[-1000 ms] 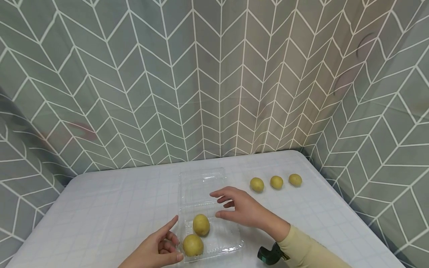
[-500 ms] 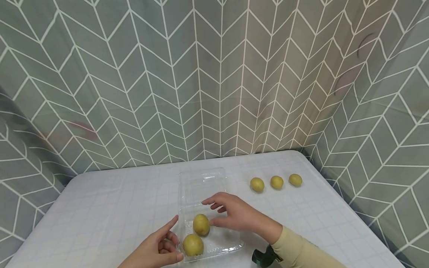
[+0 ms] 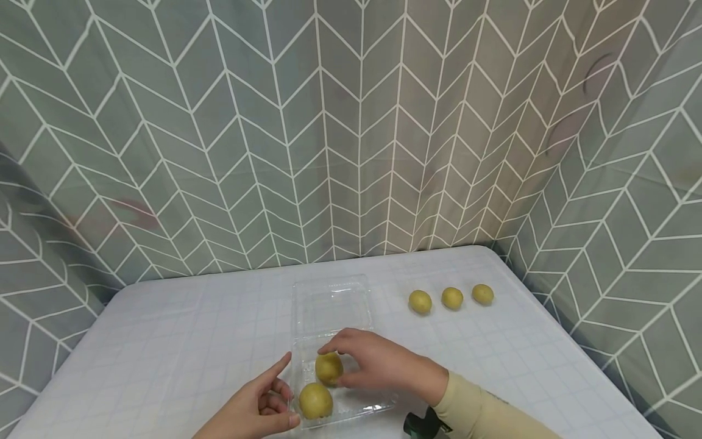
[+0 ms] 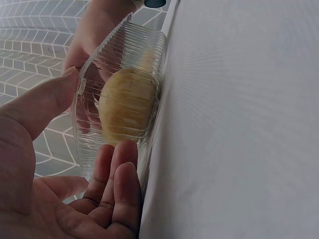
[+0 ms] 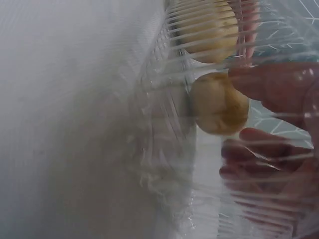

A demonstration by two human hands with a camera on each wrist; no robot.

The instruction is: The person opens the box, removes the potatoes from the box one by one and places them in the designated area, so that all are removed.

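Round yellow fruit (image 3: 328,369), the farther of two in the clear plastic container (image 3: 362,405), is straddled by half-open fingers of the right hand (image 3: 378,361); whether it is gripped cannot be told. The container, merely touched by relaxed fingers of the left hand (image 3: 253,402), could be dragged if bumped.

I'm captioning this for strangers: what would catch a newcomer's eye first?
Probably the grey, white-lined curtain filling most of the head view. Below it, two yellow fruits sit in the near half of an open clear container, the left hand at its left side, the right hand around the farther fruit. Three more fruits lie in a row at right.
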